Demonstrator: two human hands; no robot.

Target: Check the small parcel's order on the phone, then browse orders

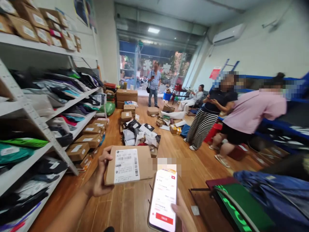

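My left hand grips the left end of a brown cardboard box, with its fingers over the top edge and around the side. A white shipping label with barcodes faces me on the box. Just right of the box, my right hand holds a smartphone upright. Its lit screen shows lines of text and a red button at the bottom; the top part is blurred out. My right thumb rests at the screen's right edge. The phone's top left corner lies close to the box's right end.
White shelves with parcels line the left. Bagged parcels and boxes lie on the wooden floor ahead. A person stands by the glass front, another sits, and two stand at right. A green-lit sign is lower right.
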